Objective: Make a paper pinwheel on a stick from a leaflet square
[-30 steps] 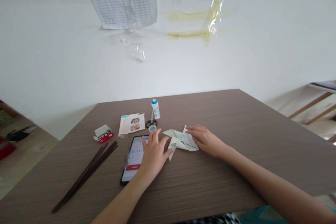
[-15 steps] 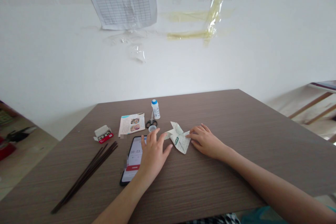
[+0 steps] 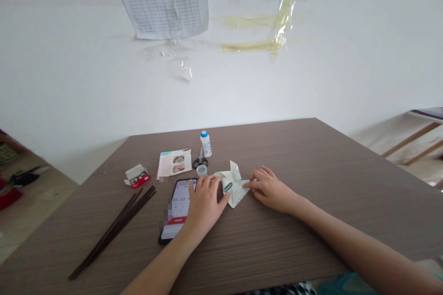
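A pinwheel [image 3: 236, 191] folded from printed paper, with pointed blades and a small green label, lies on the table between my hands. My left hand [image 3: 206, 199] reaches over the phone's right edge, its fingers at the left blade and its thumb spread apart by the lower left edge of the paper. From the other side, my right hand [image 3: 270, 189] has its fingers closed on the tip of the right blade. Its outer fingers are curled. The left blade is partly hidden by my left fingers.
Left of my hands lie a phone [image 3: 179, 203] with a running timer, dark thin sticks [image 3: 116, 230], a small open red-and-white box [image 3: 137, 177] and a printed booklet [image 3: 175, 163]. Behind stand scissors [image 3: 200, 162], a small clear cup [image 3: 201, 171] and a white bottle [image 3: 206, 144] with a blue cap.
The pinwheel has turned and shifted slightly to the left and toward me. My left fingers have lowered toward its left side; my right fingers have stayed at the right blade.
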### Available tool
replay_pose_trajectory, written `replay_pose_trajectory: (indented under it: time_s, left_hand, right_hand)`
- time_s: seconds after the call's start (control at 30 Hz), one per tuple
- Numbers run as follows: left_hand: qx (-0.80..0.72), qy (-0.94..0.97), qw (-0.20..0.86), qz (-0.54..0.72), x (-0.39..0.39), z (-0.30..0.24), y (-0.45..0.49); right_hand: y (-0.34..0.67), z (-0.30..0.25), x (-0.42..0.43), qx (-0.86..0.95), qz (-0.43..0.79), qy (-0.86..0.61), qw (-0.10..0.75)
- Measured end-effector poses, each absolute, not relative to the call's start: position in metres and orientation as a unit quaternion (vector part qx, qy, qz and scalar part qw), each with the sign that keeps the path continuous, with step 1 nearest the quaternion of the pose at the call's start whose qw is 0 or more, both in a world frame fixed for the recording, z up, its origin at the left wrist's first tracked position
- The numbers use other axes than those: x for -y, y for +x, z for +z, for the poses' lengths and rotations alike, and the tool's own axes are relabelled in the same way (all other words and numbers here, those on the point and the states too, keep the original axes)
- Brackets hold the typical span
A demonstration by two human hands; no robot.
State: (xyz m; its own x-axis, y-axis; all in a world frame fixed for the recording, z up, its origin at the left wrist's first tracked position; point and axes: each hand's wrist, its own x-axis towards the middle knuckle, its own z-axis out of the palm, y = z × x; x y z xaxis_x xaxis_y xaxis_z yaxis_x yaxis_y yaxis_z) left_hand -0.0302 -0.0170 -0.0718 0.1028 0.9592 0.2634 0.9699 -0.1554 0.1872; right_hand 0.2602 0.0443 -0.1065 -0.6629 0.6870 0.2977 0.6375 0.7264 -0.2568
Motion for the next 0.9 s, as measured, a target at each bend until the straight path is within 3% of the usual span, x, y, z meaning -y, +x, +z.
replay_pose_trajectory:
  time_s: [0.2,0.53,0.9]
  left_hand:
    - [0.648,-0.751,-0.018,-0.126,0.019,-0.060,-0.030]
    - [0.637,-0.760,-0.032,-0.126,0.022,-0.057,-0.030]
    - [0.645,-0.754,-0.036,-0.119,0.020,-0.056,-0.036]
  right_hand:
    - [0.259,-0.099,-0.044,0.901,0.110,-0.378,0.183]
    - [0.261,-0.082,-0.091,0.856,0.141,-0.426,0.257]
    - [0.176,-0.053,-0.177,0.761,0.305,-0.447,0.359]
